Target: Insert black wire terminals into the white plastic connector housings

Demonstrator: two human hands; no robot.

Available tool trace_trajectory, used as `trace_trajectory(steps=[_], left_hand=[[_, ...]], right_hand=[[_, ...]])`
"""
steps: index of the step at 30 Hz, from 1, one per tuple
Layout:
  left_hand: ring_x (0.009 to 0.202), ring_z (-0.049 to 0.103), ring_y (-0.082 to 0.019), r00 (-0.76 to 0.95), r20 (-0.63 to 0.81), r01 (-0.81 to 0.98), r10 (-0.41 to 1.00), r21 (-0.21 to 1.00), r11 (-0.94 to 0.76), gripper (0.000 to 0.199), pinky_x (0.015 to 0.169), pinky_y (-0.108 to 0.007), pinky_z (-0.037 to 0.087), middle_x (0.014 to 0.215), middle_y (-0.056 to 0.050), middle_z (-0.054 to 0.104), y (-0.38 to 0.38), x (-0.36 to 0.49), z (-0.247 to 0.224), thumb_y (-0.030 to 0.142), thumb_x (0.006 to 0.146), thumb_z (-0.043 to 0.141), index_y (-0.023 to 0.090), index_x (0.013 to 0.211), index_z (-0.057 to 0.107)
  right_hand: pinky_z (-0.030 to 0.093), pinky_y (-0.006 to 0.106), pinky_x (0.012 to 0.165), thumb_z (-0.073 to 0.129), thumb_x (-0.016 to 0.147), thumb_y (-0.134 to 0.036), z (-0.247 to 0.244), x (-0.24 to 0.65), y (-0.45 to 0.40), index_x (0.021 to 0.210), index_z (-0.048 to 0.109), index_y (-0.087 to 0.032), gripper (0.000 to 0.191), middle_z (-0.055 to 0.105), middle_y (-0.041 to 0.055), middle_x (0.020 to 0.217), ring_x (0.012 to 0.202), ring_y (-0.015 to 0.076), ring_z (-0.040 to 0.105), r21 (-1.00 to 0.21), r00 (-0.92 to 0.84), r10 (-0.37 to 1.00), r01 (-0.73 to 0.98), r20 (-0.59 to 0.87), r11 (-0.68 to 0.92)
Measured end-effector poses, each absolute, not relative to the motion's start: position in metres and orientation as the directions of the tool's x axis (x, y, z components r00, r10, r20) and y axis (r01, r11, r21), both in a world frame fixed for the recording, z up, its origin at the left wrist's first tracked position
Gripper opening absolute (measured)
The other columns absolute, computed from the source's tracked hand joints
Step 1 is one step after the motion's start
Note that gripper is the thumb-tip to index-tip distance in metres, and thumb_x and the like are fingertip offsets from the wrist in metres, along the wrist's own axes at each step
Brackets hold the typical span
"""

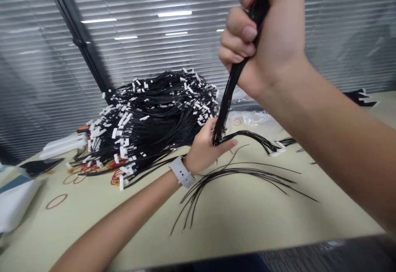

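My right hand (260, 36) is raised at the upper right, its fingers wrapped round a thick bundle of black wires (227, 96) that hangs at a slant. Below it, my left hand (206, 148), with a pale watch on the wrist, is at the bundle's lower end. Its thumb stretches out to the right and its palm touches the wire ends; some of its fingers are hidden behind the bundle. Loose black wires (235, 171) lie fanned on the table just in front of the left hand. Behind it, more black wires (250, 134) run to white connectors (278, 150).
A large heap of black cables with white connectors (167, 111) stands at the back left. Rubber bands (56, 201) lie on the pale table (148, 235). Clear plastic (255, 118) lies behind the hands, another cable bundle (360, 98) at far right. Window blinds (148, 49) close the back.
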State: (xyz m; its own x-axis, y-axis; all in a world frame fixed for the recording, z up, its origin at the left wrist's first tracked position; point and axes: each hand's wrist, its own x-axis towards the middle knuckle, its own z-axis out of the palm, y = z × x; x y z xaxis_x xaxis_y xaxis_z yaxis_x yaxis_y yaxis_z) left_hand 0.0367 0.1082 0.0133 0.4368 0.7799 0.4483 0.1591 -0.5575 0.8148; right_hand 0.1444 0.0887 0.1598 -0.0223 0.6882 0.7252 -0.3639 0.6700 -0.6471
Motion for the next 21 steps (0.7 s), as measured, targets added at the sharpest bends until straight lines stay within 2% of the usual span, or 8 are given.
trace_trajectory(steps=[2,5,8,10,14,17,19,21], left_hand=[[0.087,0.059,-0.019,0.464,0.312,0.139,0.829,0.899,-0.416,0.029,0.079,-0.036,0.049,0.092,-0.006,0.061,0.108,0.032,0.013,0.041,0.08,0.057,0.017,0.096,0.054],[0.072,0.061,-0.015,0.528,0.192,0.16,0.827,0.934,-0.319,0.028,0.062,-0.028,0.051,0.082,-0.005,0.061,0.103,0.019,0.011,0.043,0.082,0.052,0.015,0.084,0.057],[0.073,0.06,-0.013,0.541,0.133,0.191,0.83,0.942,-0.275,0.025,0.058,-0.022,0.049,0.086,-0.005,0.063,0.094,0.005,0.01,0.04,0.082,0.054,0.015,0.084,0.059],[0.081,0.059,-0.013,0.501,0.113,0.198,0.858,0.95,-0.241,0.024,0.06,-0.02,0.047,0.091,-0.005,0.064,0.089,-0.002,0.012,0.039,0.083,0.053,0.017,0.087,0.061],[0.087,0.056,-0.014,0.408,0.166,0.205,0.898,0.942,-0.267,0.028,0.053,-0.018,0.039,0.095,-0.005,0.064,0.089,-0.011,0.017,0.041,0.085,0.048,0.019,0.09,0.065],[0.074,0.054,-0.013,0.398,0.253,0.215,0.882,0.909,-0.358,0.03,0.049,-0.021,0.034,0.082,-0.004,0.064,0.092,-0.016,0.02,0.038,0.088,0.044,0.018,0.092,0.066],[0.066,0.051,-0.011,0.404,0.282,0.258,0.87,0.877,-0.404,0.03,0.052,-0.023,0.034,0.076,-0.003,0.062,0.094,-0.019,0.021,0.035,0.09,0.042,0.017,0.095,0.065],[0.062,0.049,-0.011,0.409,0.296,0.324,0.863,0.837,-0.441,0.031,0.055,-0.025,0.036,0.074,-0.002,0.062,0.094,-0.022,0.02,0.033,0.09,0.04,0.017,0.094,0.065]], right_hand=[[0.012,0.02,0.038,0.014,0.095,-0.044,0.161,0.151,0.09,0.062,0.02,-0.02,0.041,0.013,-0.007,0.049,0.038,0.0054,0.012,-0.65,0.069,0.745,-0.439,0.664,0.62],[0.016,0.02,0.04,0.009,0.096,-0.04,0.158,0.17,0.101,0.065,0.021,-0.021,0.038,0.013,-0.0074,0.054,0.04,0.0045,0.013,-0.687,0.139,0.779,-0.395,0.611,0.609],[0.026,0.019,0.047,-0.005,0.094,-0.027,0.153,0.2,0.123,0.066,0.019,-0.022,0.038,0.018,-0.0074,0.059,0.043,0.0027,0.022,-0.768,0.168,0.784,-0.16,0.597,0.619],[0.032,0.022,0.053,-0.015,0.088,-0.013,0.148,0.224,0.141,0.065,0.017,-0.024,0.041,0.021,-0.0064,0.061,0.046,0.0026,0.029,-0.761,0.186,0.738,0.147,0.648,0.632],[0.036,0.026,0.061,-0.012,0.08,0.002,0.14,0.263,0.168,0.063,0.014,-0.026,0.041,0.038,-0.0008,0.068,0.065,0.0034,0.045,-0.722,0.19,0.704,0.309,0.684,0.618],[0.038,0.03,0.062,-0.006,0.083,-0.003,0.143,0.288,0.174,0.059,0.017,-0.025,0.04,0.051,0.0079,0.082,0.08,0.008,0.052,-0.65,0.178,0.655,0.461,0.735,0.604],[0.039,0.031,0.062,-0.007,0.087,-0.012,0.147,0.305,0.17,0.058,0.033,-0.02,0.05,0.056,0.0129,0.091,0.084,0.0114,0.054,-0.55,0.154,0.596,0.609,0.788,0.571],[0.043,0.03,0.065,-0.001,0.093,-0.021,0.152,0.322,0.165,0.072,0.052,-0.011,0.057,0.058,0.0127,0.097,0.085,0.0121,0.056,-0.379,0.091,0.511,0.783,0.855,0.493]])
